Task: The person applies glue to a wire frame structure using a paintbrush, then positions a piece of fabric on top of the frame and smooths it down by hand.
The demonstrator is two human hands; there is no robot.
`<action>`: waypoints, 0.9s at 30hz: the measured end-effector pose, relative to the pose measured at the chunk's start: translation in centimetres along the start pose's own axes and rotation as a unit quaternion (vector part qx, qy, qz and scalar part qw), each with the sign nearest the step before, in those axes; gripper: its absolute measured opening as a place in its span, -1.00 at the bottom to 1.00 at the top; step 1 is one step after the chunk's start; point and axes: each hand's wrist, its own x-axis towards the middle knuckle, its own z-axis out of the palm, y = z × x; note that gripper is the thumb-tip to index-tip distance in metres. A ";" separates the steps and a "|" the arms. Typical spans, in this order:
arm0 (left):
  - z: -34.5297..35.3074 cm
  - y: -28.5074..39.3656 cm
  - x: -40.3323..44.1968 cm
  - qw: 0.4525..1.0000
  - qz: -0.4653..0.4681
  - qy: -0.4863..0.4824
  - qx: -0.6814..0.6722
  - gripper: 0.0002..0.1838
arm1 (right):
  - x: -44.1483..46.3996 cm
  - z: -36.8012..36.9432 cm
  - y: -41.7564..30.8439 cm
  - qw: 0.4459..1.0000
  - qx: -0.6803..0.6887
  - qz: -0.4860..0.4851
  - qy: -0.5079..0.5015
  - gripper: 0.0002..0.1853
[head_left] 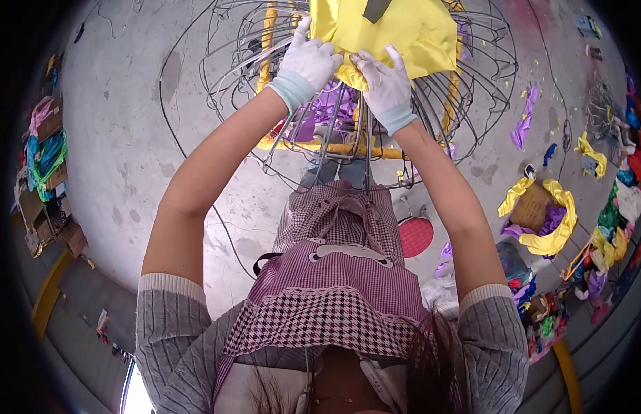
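Note:
Shiny yellow fabric (403, 41) lies over the top of a large frame of bent metal wire (486, 76). My left hand (310, 62), in a white glove with a pale blue cuff, has its fingers at the fabric's left lower edge. My right hand (386, 79), gloved the same way, pinches the lower edge of the fabric, thumb and fingers partly bent. A dark piece (377, 10) rests on the yellow fabric. Purple fabric (331, 110) shows inside the frame under my hands, and yellow-wrapped bars (365, 149) run around it.
To the right on the floor stands a cardboard box (532, 207) ringed with yellow fabric. Purple scraps (525, 119) lie above it. A pink round seat (415, 236) is near my right side. Cloth piles (50, 159) line the left edge, and a dark cable (170, 124) crosses the floor.

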 end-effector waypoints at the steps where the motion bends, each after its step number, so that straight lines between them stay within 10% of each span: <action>1: -0.3 0.1 0.1 1.000 -0.003 -0.012 0.003 -0.85 | 0.0 -0.1 -0.1 1.000 -0.008 0.000 -0.007 -0.66; 9: -0.9 -2.2 -2.4 0.993 -0.060 0.097 0.020 -0.89 | 2.3 -3.8 -2.6 0.978 -0.029 0.085 -0.187 -0.65; 13: -0.8 -4.2 -1.7 0.952 0.141 0.268 -0.047 -0.92 | 3.4 -0.3 -2.7 0.996 -0.073 0.040 -0.013 -0.65; 27: -0.6 -5.3 -1.8 0.977 0.177 0.103 -0.059 -0.80 | 3.2 1.4 -2.5 0.997 -0.069 -0.013 -0.019 -0.74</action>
